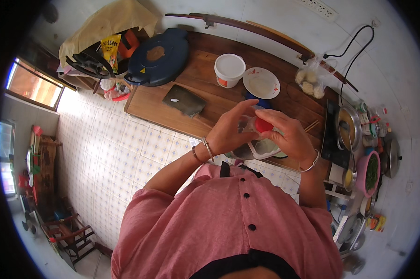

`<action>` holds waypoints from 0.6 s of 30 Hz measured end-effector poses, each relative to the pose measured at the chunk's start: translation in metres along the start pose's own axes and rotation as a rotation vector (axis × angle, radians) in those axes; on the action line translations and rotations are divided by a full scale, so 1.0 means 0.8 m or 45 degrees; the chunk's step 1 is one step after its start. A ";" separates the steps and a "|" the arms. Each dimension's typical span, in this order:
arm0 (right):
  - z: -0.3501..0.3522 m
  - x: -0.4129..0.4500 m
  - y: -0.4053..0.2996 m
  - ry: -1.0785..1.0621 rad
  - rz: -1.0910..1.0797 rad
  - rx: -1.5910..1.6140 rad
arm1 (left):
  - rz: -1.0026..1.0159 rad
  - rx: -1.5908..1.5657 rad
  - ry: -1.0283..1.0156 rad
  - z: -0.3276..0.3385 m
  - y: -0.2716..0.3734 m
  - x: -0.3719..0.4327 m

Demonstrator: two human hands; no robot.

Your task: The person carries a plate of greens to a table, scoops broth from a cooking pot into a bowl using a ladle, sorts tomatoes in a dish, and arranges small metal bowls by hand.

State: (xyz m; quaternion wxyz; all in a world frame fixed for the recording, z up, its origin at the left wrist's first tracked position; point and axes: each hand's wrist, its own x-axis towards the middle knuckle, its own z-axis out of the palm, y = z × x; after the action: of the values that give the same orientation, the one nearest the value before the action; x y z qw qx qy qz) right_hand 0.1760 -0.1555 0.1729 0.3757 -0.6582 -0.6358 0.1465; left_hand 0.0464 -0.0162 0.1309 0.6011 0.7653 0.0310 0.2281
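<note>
My left hand [227,127] is curled around a clear plastic jar or bottle [249,126], which it partly hides. My right hand [287,134] has its thumb and fingers around the red cap [263,124] at its end. Directly below both hands are a white-rimmed plastic container [255,152] and another vessel, largely covered by the hands. What they contain is hard to make out. Close beyond my fingers lies a white plate [261,83] with a red pattern, overlapping something blue. A white lidded bucket [229,69] stands beside the plate.
A cleaver [183,100] lies on the wooden table [145,101], left of my hands. Behind it sits a dark blue round appliance [157,57]. Chopsticks [312,126], a steel pot [349,127] and a pink basin of greens [368,174] are rightward. A bag of pale round items [310,82] hangs at the wall.
</note>
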 end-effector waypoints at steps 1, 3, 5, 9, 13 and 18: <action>0.001 0.000 0.000 -0.001 0.000 0.002 | -0.002 0.001 0.001 0.000 -0.002 0.001; 0.006 -0.001 -0.005 0.106 0.080 -0.123 | -0.023 -0.014 0.001 0.000 -0.005 0.004; 0.007 -0.002 -0.012 0.137 0.106 -0.166 | -0.042 -0.031 -0.013 -0.002 -0.008 0.005; 0.007 0.005 -0.023 0.296 -0.002 -0.128 | -0.113 -0.041 -0.046 -0.004 -0.005 0.005; 0.004 -0.004 -0.015 0.171 0.075 -0.119 | -0.064 -0.053 -0.032 -0.004 -0.005 0.004; 0.016 -0.003 -0.023 0.261 0.137 -0.385 | -0.073 -0.028 -0.019 -0.008 -0.003 0.004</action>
State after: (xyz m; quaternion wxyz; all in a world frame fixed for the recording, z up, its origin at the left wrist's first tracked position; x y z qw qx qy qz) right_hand 0.1537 -0.1552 0.1761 0.3269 -0.7517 -0.5728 0.0012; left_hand 0.0474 -0.0084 0.1308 0.6159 0.7592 0.0459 0.2056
